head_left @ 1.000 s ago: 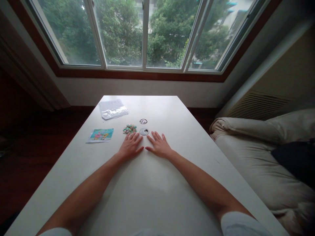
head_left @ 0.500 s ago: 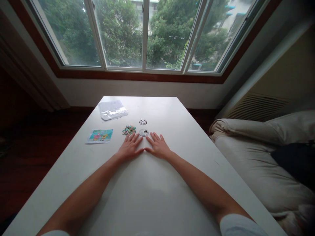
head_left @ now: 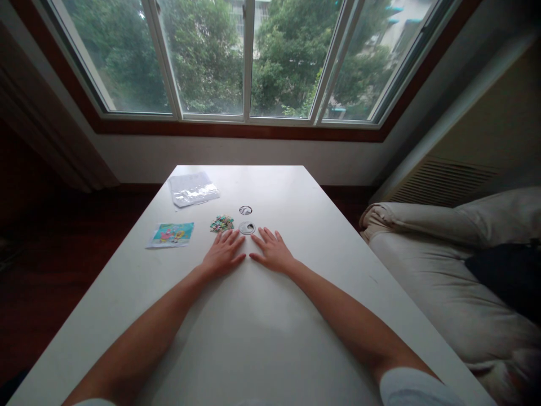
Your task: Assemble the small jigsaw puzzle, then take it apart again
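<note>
My left hand point(head_left: 224, 252) lies flat on the white table point(head_left: 262, 338), fingers spread and holding nothing. Its fingertips are close to a small heap of colourful jigsaw pieces point(head_left: 222, 223). My right hand point(head_left: 271, 250) rests likewise, palm down with fingers apart. Just beyond the fingertips, between the hands, is a round silver-grey disc point(head_left: 247, 228) with a dark mark; its kind is unclear. Behind it sits a smaller dark-rimmed disc point(head_left: 245, 210). To the left lies a turquoise picture sheet point(head_left: 172, 233) with cartoon figures in pink and yellow.
A clear plastic bag point(head_left: 193, 189) lies at the table's far left corner. Beyond the table is a wall with a wide window point(head_left: 245, 62). A beige sofa point(head_left: 439, 270) with a dark cloth point(head_left: 507, 276) stands along the right side.
The two thumbs have drawn slightly apart, leaving a small gap between them. The things on the table have not moved.
</note>
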`<control>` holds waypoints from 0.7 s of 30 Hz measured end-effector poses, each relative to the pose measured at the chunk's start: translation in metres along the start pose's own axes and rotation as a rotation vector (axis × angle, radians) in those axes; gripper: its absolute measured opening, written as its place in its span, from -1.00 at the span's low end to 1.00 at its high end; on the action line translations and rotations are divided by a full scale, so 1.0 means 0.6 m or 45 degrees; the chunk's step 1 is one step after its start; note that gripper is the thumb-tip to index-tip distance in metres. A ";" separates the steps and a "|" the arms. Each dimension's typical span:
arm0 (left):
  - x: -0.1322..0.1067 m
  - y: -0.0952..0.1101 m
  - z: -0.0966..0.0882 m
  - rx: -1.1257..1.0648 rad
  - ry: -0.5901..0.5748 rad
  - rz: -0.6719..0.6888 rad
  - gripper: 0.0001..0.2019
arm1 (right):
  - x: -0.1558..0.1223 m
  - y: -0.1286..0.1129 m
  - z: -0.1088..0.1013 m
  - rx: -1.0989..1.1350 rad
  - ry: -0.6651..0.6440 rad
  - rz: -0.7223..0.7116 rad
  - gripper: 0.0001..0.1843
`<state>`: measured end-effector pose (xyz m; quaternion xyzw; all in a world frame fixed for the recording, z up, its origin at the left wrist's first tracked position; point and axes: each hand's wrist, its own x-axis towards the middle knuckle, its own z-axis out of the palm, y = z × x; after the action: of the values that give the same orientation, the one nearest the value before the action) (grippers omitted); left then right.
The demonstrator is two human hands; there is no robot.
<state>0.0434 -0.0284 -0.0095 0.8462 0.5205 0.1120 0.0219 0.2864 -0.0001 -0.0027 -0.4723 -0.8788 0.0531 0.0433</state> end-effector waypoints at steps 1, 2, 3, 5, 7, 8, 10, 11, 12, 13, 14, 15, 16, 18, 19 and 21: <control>0.000 0.000 0.000 -0.001 0.001 -0.001 -0.38 | 0.000 0.000 0.000 -0.002 -0.001 -0.001 -0.13; 0.000 0.000 0.000 -0.002 0.003 -0.001 -0.38 | 0.000 0.000 0.001 -0.003 0.001 -0.002 -0.14; 0.000 0.000 -0.001 -0.004 0.004 0.000 -0.38 | 0.000 0.000 0.000 -0.002 0.003 -0.003 -0.14; 0.000 0.000 -0.003 -0.007 0.002 0.002 -0.39 | 0.000 0.000 0.000 0.002 0.009 -0.006 -0.14; -0.001 0.002 -0.005 -0.008 -0.003 0.001 -0.39 | 0.000 0.000 -0.002 0.008 0.010 -0.006 -0.14; -0.002 0.002 -0.006 -0.008 -0.005 -0.001 -0.39 | 0.000 0.000 -0.003 0.009 0.006 -0.006 -0.14; -0.003 0.004 -0.007 -0.013 -0.007 -0.005 -0.38 | 0.000 0.000 -0.003 0.009 -0.002 -0.004 -0.14; -0.003 0.005 -0.007 -0.018 -0.007 -0.007 -0.38 | 0.000 -0.001 -0.003 0.008 -0.004 -0.002 -0.14; -0.003 0.005 -0.007 -0.028 -0.002 -0.008 -0.39 | 0.000 -0.001 -0.003 0.007 -0.003 0.000 -0.14; -0.002 0.006 -0.007 -0.049 0.011 -0.007 -0.40 | 0.000 -0.001 -0.003 0.006 -0.002 0.000 -0.15; -0.001 0.006 -0.009 -0.096 0.040 -0.003 -0.42 | 0.000 -0.001 -0.002 0.006 0.001 0.000 -0.15; 0.001 0.006 -0.014 -0.160 0.083 -0.002 -0.47 | 0.000 -0.001 -0.002 0.006 0.003 -0.002 -0.15; 0.003 0.007 -0.023 -0.234 0.138 -0.004 -0.55 | 0.000 -0.001 -0.002 0.007 0.008 -0.006 -0.15; 0.004 0.010 -0.059 -0.379 0.257 -0.039 -0.73 | -0.001 0.001 -0.002 0.018 0.038 -0.015 -0.16; 0.002 0.014 -0.087 -0.398 0.305 -0.067 -0.72 | -0.002 0.003 -0.002 0.036 0.071 -0.026 -0.20; -0.008 0.027 -0.159 -0.454 0.457 -0.124 -0.64 | -0.003 0.007 -0.004 0.117 0.163 -0.060 -0.37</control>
<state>0.0352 -0.0474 0.0848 0.7694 0.5283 0.3493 0.0832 0.2910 0.0011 -0.0010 -0.4515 -0.8817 0.0621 0.1222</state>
